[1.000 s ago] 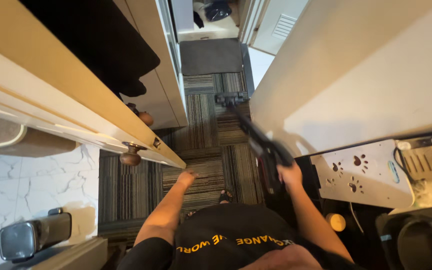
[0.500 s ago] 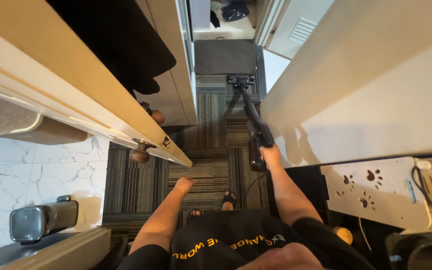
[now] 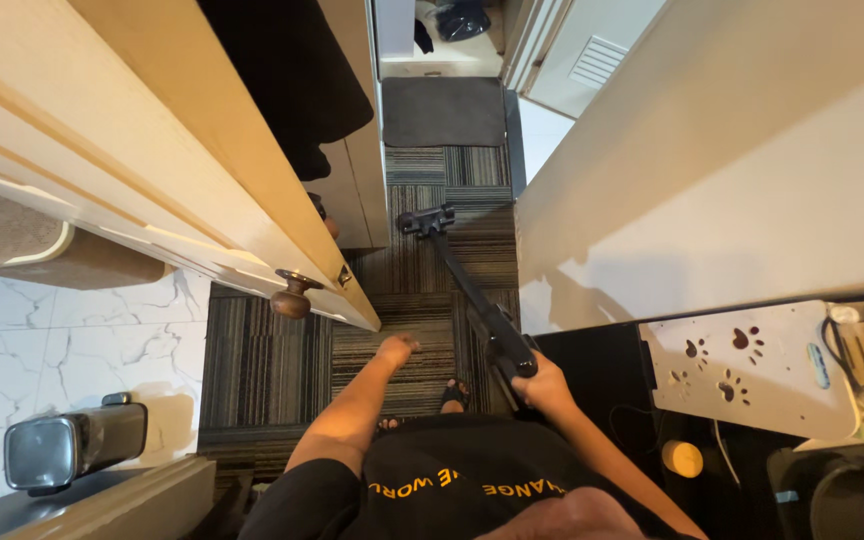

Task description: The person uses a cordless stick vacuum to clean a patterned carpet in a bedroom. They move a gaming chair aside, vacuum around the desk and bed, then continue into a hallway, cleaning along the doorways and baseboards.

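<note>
- the right hand (image 3: 544, 385) is wrapped tight around the handle of a black stick vacuum (image 3: 472, 300).
- the left hand (image 3: 396, 350) hangs free over the floor, fingers loose and a bit apart, holding nothing.
- the two hands are apart, with bare carpet between them.
- the vacuum reaches away from the person, and its flat head (image 3: 425, 220) sits on the striped carpet (image 3: 262, 350), in front of the dark mat (image 3: 442, 110).
- the vacuum looks stiff and long, and i think most of its weight is near the handle, so the handle is the good place to hold it.
- the head looks like it slides easily on the carpet.
- an open wooden door (image 3: 152, 160) with a round knob (image 3: 294, 297) juts in from the left, close to the left hand. it makes the hall tight.
- a white wall (image 3: 732, 170) stands close on the right side of the vacuum.
- a white board with paw-shaped holes (image 3: 742, 365) sits near the right arm.
- a shiny bin (image 3: 72, 450) stands on the white stone floor, well apart from the vacuum.
- one foot in a sandal (image 3: 455, 393) shows just beside the vacuum handle.
</note>
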